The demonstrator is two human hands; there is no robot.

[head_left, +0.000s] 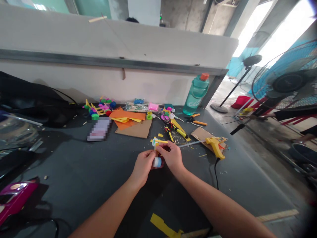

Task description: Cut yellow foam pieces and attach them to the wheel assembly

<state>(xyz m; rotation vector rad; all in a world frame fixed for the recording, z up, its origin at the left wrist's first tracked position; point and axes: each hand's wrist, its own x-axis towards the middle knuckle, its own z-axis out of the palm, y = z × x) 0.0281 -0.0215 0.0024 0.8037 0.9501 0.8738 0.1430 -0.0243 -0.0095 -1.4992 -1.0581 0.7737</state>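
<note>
My left hand [143,166] and my right hand [172,156] meet over the dark table, fingers pinched on one small craft piece. A round blue-and-white part [157,162] of it shows below my fingertips. Above them a yellow strip [161,141] and a white ring-like part [154,142] stick out. My fingers hide how these parts join. Just beyond my hands lie yellow-and-black pliers [180,129] among yellow scraps. To the right, a yellow glue gun [216,148] rests on a piece of cardboard [200,133].
Orange sheets [131,115] lie on cardboard [140,129] near the wall. A teal bottle [194,97] and orange-handled pliers [198,120] stand behind on the right. At left are a black bag [32,102] and a magenta tool [17,198]. A yellow strip [162,225] lies in front.
</note>
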